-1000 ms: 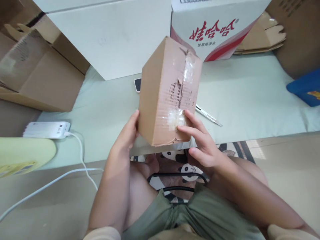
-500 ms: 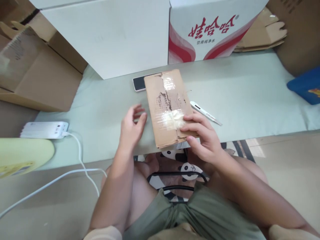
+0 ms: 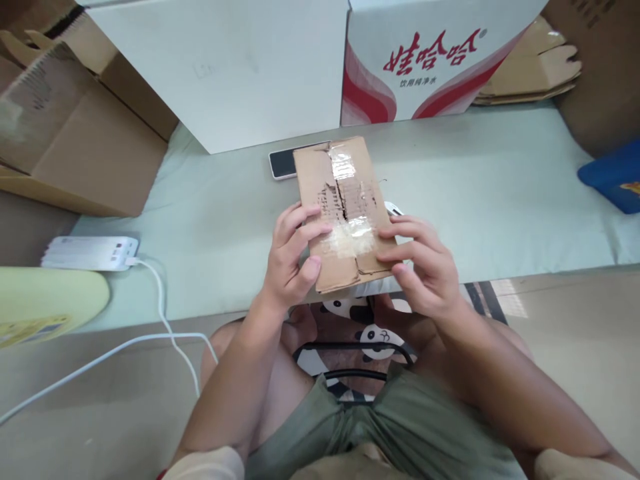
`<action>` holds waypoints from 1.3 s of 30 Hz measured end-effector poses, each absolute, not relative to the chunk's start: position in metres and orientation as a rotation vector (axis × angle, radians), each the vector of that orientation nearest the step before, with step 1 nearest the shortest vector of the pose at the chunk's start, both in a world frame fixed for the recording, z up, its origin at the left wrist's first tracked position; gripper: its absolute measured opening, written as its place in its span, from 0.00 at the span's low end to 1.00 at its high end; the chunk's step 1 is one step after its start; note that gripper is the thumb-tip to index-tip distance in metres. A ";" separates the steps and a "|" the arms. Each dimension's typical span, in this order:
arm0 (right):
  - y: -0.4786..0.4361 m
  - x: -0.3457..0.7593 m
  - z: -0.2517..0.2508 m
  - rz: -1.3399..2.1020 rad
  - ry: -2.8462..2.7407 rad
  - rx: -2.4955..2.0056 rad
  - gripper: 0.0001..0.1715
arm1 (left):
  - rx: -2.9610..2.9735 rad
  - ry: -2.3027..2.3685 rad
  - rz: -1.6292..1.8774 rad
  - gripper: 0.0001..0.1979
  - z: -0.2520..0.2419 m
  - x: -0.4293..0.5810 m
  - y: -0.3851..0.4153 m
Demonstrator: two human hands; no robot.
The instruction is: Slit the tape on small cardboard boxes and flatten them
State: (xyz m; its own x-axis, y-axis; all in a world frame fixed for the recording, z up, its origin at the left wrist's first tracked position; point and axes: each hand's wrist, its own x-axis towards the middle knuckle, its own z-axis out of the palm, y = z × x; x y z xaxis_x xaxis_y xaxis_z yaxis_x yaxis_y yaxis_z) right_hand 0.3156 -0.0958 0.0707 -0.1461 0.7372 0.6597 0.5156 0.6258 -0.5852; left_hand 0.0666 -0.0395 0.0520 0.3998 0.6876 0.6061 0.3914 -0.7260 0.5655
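Box (image 3: pixel 334 200) is lying at the counter (image 3: pixel 500 193) edge, poking over it. Left hand (image 3: pixel 290 260) and right hand (image 3: pixel 427 270) are holding its near end with curled fingers. Pulling too hard could rip the torn top more.

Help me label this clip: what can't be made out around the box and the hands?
Head view only.
1. Inside of the box: flaps closed, tape across them.
2. Phone: mostly behind the box.
3. White tool: only a tip shows past the right hand.
4. Blue thing: cut off by the right edge.
5. Box's near edge: partly covered by the left hand.
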 end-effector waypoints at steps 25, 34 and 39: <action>-0.083 0.302 0.126 0.269 -1.235 -0.999 0.14 | 2.212 0.899 1.311 0.20 0.049 0.075 -0.044; -0.096 0.286 0.115 0.357 -1.673 -1.143 0.08 | 2.195 0.942 1.252 0.23 0.052 0.077 -0.047; -0.095 0.285 0.119 0.341 -1.710 -1.169 0.07 | 2.192 0.983 1.215 0.26 0.054 0.077 -0.048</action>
